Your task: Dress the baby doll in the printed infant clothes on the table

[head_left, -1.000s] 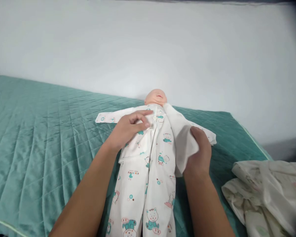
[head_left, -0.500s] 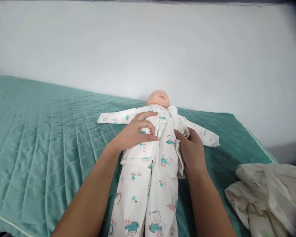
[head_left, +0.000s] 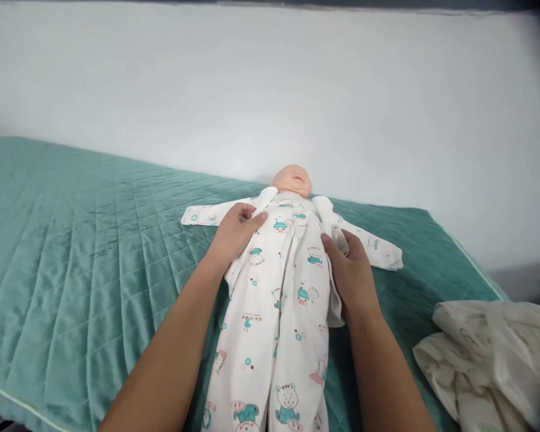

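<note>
A baby doll (head_left: 292,179) lies on its back on the bed, dressed in a white sleepsuit (head_left: 276,312) printed with teal and pink animals. My left hand (head_left: 233,235) grips the suit's left front flap near the doll's shoulder, fingers curled on the cloth. My right hand (head_left: 351,270) holds the right front flap at the doll's side, thumb on top. Both flaps are drawn out to the sides, showing a second printed layer over the chest. The sleeves lie spread to either side.
The bed has a teal quilted cover (head_left: 72,240) and stands against a white wall (head_left: 270,90). A crumpled pale patterned cloth (head_left: 490,354) lies at the bed's right corner.
My left hand slid from the chest out to the left flap. My right hand laid the lifted right flap down beside the doll and now holds it lower.
</note>
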`<act>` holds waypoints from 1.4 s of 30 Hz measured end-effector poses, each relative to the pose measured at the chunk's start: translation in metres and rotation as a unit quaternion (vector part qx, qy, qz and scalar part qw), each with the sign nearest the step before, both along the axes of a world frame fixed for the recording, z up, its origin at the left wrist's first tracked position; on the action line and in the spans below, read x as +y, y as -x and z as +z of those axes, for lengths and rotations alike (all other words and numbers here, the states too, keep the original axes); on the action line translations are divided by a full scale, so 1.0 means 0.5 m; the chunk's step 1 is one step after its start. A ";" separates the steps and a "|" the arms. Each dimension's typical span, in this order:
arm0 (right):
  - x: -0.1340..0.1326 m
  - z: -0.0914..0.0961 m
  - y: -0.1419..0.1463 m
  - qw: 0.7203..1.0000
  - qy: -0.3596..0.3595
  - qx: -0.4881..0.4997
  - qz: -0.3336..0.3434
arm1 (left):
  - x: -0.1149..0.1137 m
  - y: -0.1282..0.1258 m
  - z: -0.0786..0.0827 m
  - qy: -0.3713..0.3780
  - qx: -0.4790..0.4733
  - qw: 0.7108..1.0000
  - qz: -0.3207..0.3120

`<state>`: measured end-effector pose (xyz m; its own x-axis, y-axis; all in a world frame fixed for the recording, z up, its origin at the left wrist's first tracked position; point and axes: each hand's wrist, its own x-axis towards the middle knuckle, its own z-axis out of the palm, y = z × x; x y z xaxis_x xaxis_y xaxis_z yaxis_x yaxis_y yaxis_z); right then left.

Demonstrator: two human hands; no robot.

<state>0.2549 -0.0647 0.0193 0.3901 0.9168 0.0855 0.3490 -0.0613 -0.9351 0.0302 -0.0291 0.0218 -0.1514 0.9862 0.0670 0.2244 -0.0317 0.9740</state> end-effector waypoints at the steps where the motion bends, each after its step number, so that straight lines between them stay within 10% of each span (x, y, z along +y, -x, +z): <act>1: 0.001 0.001 0.002 1.000 0.014 -0.007 0.007 | 0.002 0.001 -0.002 -0.001 0.005 1.000 -0.004; 8: 0.022 -0.009 -0.052 0.993 0.020 -0.111 -0.042 | 0.029 0.071 -0.026 -0.027 0.111 0.985 0.128; 13: 0.026 -0.022 -0.111 0.936 -0.048 -0.323 -0.134 | 0.035 0.096 -0.042 -0.080 0.236 0.937 0.245; 22: 0.057 -0.053 -0.048 0.889 -0.142 -0.433 0.037 | 0.060 0.028 -0.056 -0.187 0.391 0.900 -0.047; 31: 0.084 -0.049 -0.055 0.843 -0.078 -0.525 0.087 | 0.065 0.028 -0.067 -0.157 0.454 0.877 0.015; 42: 0.148 -0.027 -0.121 0.875 0.013 -0.478 0.081 | 0.088 0.049 -0.065 -0.138 0.478 0.866 0.046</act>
<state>0.3154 0.0094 0.0060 0.0169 0.9597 0.2806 0.9765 0.0444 -0.2107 0.0057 0.0151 -0.0108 0.0256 0.8995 0.4362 0.9385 -0.1719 0.2993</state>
